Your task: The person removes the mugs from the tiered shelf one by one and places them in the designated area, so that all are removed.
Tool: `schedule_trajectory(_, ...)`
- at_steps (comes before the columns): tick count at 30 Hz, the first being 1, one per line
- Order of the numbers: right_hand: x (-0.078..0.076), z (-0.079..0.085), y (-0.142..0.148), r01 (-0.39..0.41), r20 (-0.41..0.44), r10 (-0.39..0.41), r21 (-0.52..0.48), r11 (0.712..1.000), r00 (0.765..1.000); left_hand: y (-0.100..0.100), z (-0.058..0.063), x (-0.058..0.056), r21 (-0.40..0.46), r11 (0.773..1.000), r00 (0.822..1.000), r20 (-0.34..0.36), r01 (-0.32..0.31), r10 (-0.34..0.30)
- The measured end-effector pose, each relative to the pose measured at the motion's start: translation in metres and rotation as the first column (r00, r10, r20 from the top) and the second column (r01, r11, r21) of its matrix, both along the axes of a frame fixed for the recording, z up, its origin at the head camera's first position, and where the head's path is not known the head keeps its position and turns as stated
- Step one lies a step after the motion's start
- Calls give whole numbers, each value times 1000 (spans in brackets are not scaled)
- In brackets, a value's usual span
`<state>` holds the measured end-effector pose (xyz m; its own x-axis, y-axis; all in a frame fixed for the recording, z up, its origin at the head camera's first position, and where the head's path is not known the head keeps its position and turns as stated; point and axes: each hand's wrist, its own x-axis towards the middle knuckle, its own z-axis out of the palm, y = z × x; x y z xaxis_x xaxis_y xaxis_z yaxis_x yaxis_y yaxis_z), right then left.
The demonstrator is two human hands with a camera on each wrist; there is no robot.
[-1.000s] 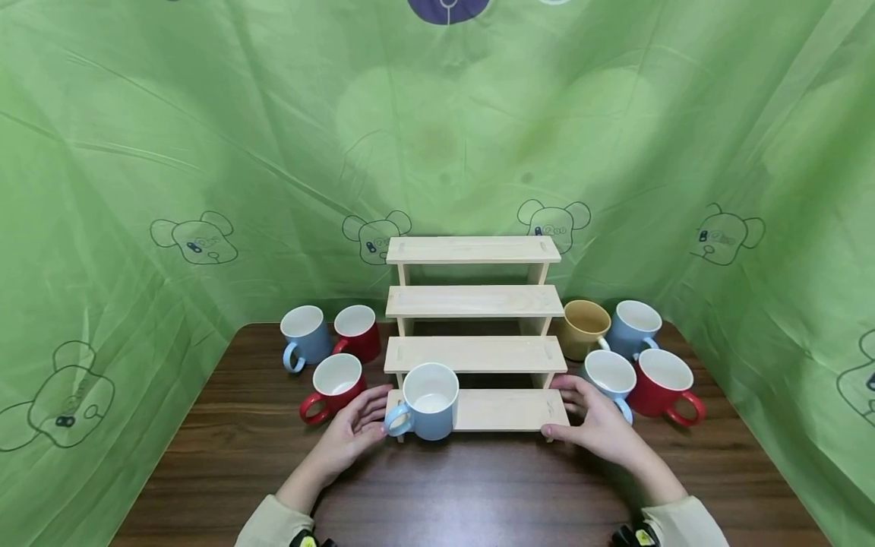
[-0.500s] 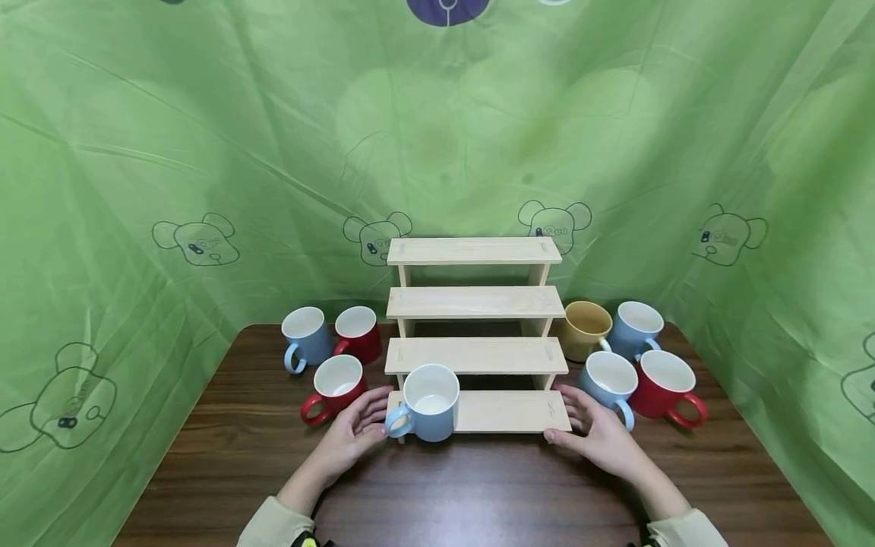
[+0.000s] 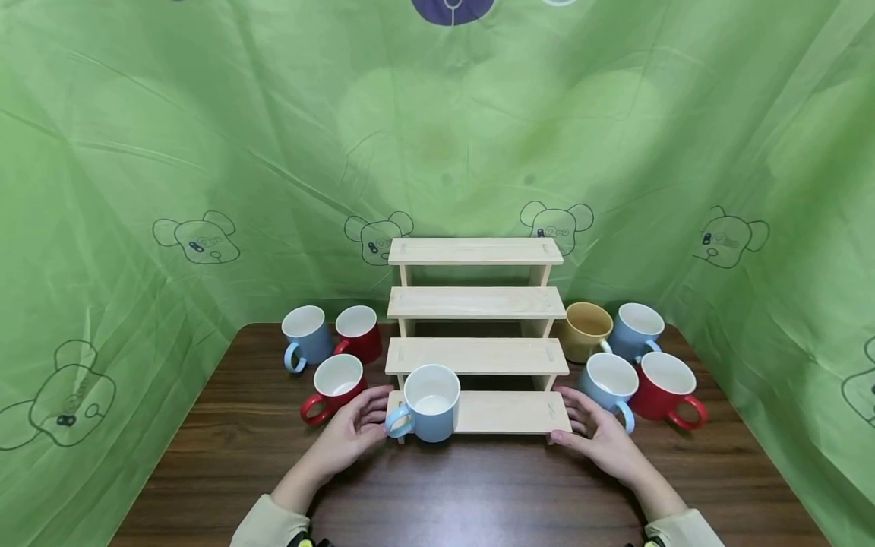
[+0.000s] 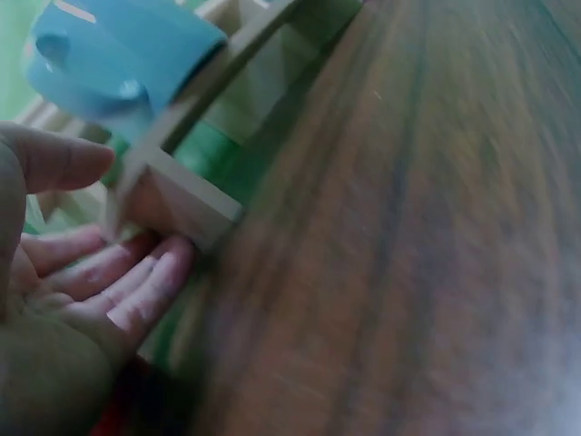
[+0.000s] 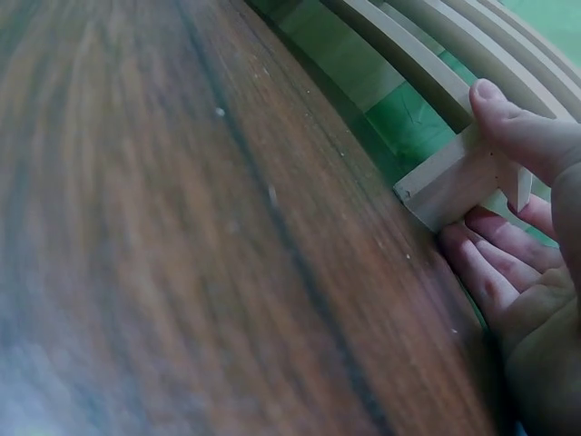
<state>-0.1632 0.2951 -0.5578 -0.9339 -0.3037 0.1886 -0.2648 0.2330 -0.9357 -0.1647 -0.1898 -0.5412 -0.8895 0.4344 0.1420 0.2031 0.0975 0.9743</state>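
A stepped wooden display shelf (image 3: 475,302) stands on the dark table. On the left part of its lowest board is a light-blue mug (image 3: 432,410), white inside, its handle turned left. My left hand (image 3: 353,433) holds the shelf's lower left end, fingers against the side support (image 4: 177,202), thumb close to the mug handle. At the lower right end, my right hand (image 3: 600,433) grips the shelf, with the thumb at the front corner and the fingers along the side support (image 5: 445,186). The backs of the supports are hidden.
Left of the shelf stand a blue mug (image 3: 307,338) and two red mugs (image 3: 362,343). To its right are a yellow mug (image 3: 582,334), two blue mugs (image 3: 611,384) and a red mug (image 3: 658,391), close to my right hand. Green cloth (image 3: 273,152) hangs behind the table (image 3: 472,494).
Almost nothing differs. My right hand has shifted very slightly right along with the shelf end; both hands keep their places at the shelf, and the mugs stay put.
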Motion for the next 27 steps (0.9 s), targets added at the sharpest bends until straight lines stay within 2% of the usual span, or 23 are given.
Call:
schedule_trajectory(5,0,0,1,4,14,-4,-6,1000,1000,7,22,5,-142,985,994,-49,-101,95)
schedule_trajectory(10,-1,-1,1,-2,15,2,-16,1000,1000,14,40,12,-207,965,985,-94,-161,144)
schedule_trajectory(14,-2,-3,2,-4,21,4,-10,1000,1000,16,52,18,-211,959,976,-146,-190,161)
schedule_trajectory(19,-3,-5,3,4,45,-4,-4,1000,999,17,63,23,-174,963,964,-204,-207,171)
schedule_trajectory(27,-4,-7,3,-8,32,9,-23,1000,999,23,70,29,-134,970,953,-255,-200,162)
